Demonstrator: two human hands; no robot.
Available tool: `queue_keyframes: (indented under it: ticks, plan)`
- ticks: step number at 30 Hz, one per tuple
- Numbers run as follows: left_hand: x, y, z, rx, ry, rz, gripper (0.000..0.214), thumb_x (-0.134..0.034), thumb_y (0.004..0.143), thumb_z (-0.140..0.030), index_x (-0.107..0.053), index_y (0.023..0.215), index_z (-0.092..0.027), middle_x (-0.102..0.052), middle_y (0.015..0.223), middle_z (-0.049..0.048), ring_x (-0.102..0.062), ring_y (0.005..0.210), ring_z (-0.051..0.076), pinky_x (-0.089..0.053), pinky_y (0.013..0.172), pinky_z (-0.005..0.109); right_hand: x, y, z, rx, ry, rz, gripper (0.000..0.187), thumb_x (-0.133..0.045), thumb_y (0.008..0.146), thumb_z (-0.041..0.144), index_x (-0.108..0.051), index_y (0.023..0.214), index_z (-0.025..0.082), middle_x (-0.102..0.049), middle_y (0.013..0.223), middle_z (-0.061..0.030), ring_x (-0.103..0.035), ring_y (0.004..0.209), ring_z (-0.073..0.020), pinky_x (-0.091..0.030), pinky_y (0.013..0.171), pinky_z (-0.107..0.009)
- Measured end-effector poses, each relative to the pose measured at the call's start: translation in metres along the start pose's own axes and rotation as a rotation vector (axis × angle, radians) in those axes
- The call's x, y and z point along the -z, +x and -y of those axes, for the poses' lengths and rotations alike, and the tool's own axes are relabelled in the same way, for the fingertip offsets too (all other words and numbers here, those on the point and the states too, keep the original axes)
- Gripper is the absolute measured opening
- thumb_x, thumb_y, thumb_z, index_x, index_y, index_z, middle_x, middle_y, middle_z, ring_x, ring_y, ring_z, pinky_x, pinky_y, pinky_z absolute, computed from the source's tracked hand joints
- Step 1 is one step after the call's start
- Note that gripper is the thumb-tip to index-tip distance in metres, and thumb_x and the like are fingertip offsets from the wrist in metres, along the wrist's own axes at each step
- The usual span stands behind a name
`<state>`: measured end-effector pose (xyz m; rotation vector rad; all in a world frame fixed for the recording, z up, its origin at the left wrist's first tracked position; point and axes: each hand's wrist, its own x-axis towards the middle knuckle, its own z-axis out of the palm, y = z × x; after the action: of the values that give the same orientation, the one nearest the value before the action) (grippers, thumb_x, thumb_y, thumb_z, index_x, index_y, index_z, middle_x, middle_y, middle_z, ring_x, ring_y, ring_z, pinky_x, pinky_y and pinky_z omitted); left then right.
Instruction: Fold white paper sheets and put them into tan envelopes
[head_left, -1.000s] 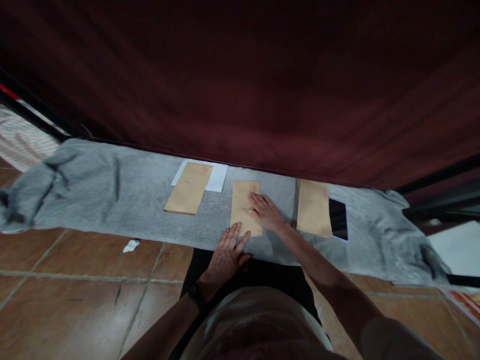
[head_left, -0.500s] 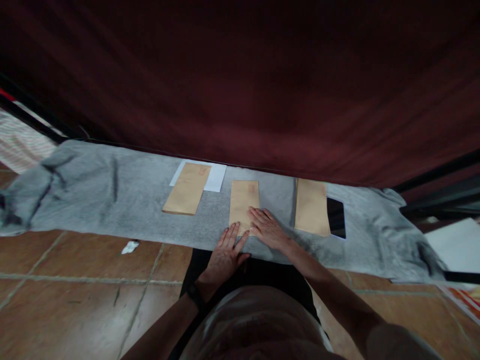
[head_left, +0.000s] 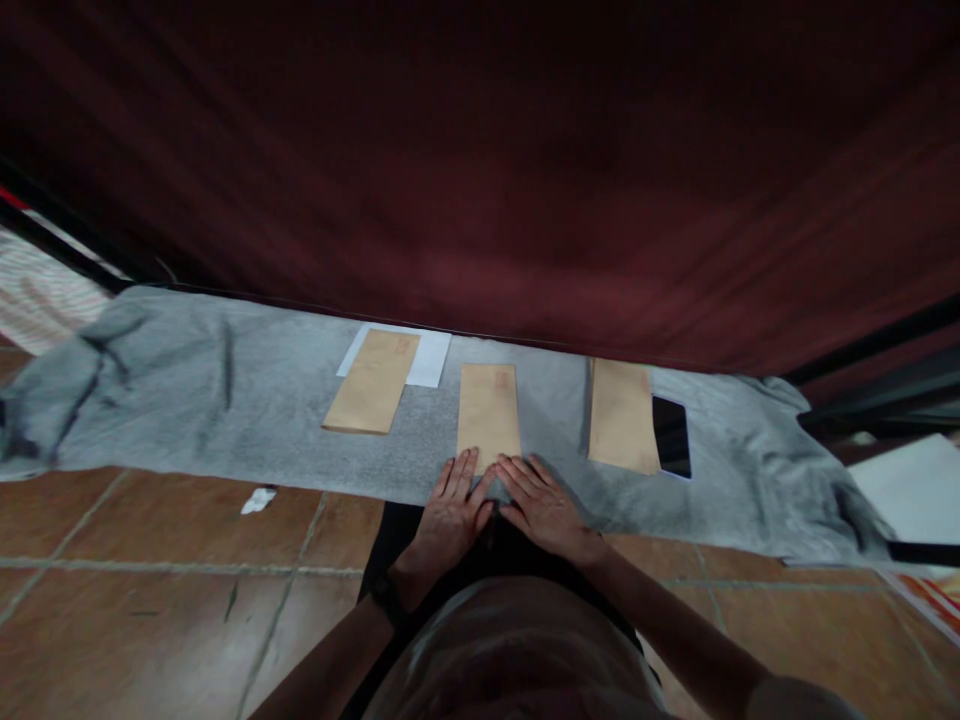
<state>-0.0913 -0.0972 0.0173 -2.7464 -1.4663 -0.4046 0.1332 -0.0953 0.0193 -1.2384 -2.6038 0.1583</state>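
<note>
A brown paper envelope (head_left: 488, 410) with faint red print near its top right lies on the grey cloth in front of me. My left hand (head_left: 448, 510) rests flat on its lower left corner, fingers stretched out. On the lower right corner lie the fingertips of my right hand (head_left: 546, 505), also outstretched. The near edge of the envelope is partly hidden under both hands. To the left, another brown envelope (head_left: 373, 385) overlaps a white sheet of paper (head_left: 430, 360). Several brown envelopes appear stacked in a pile (head_left: 622, 418) on the right, against a dark-screened phone (head_left: 673, 437).
Grey cloth (head_left: 180, 390) covers the long narrow surface. A dark red curtain-like cloth (head_left: 480, 180) rises behind it. Below is a tiled floor (head_left: 180, 620) with a crumpled white scrap (head_left: 259, 500). White paper (head_left: 911, 490) lies at the far right.
My right hand has slid down toward me, from the middle of the envelope to its near right corner. My left hand stays in about the same place.
</note>
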Motion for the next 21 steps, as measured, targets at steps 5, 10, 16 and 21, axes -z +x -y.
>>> queue_keyframes:
  ticks: [5,10,16,21]
  plan:
    - [0.000,0.019,0.004,0.036,-0.043,0.001,0.052,-0.036,0.104,-0.030,-0.044,0.151,-0.011,-0.046,0.157,0.0164,-0.037,0.149,0.026,-0.029,0.125,0.047,-0.005,-0.001,0.000,0.000,-0.005,0.007,0.058,-0.044,0.106,0.041,-0.034,0.158,0.016,-0.040,0.160,-0.0091,-0.037,0.150,-0.0223,-0.028,0.126,-0.047]
    - [-0.010,0.077,0.018,0.053,-0.067,-0.037,0.061,-0.027,0.106,-0.035,-0.018,0.162,-0.012,-0.031,0.165,0.0125,-0.025,0.155,0.024,-0.026,0.126,0.047,-0.009,0.001,-0.003,-0.016,0.005,0.001,0.054,-0.044,0.106,0.039,-0.039,0.156,0.019,-0.045,0.157,-0.0075,-0.041,0.147,-0.0214,-0.030,0.125,-0.046]
    - [-0.027,0.154,0.056,0.067,-0.070,0.048,0.059,-0.025,0.105,-0.038,-0.031,0.159,-0.014,-0.037,0.163,0.0113,-0.026,0.154,0.026,-0.021,0.126,0.048,-0.004,0.003,-0.003,-0.007,0.015,-0.023,0.055,-0.047,0.105,0.037,-0.039,0.156,0.020,-0.044,0.158,-0.0070,-0.042,0.146,-0.0208,-0.033,0.124,-0.045]
    - [-0.037,0.180,0.071,0.038,-0.082,0.096,0.058,-0.025,0.105,-0.039,-0.039,0.156,-0.015,-0.039,0.162,0.0100,-0.026,0.154,0.029,-0.019,0.125,0.052,-0.001,0.004,-0.002,-0.016,0.051,-0.012,0.053,-0.044,0.106,0.037,-0.038,0.156,0.019,-0.043,0.159,-0.0073,-0.041,0.147,-0.0206,-0.033,0.124,-0.046]
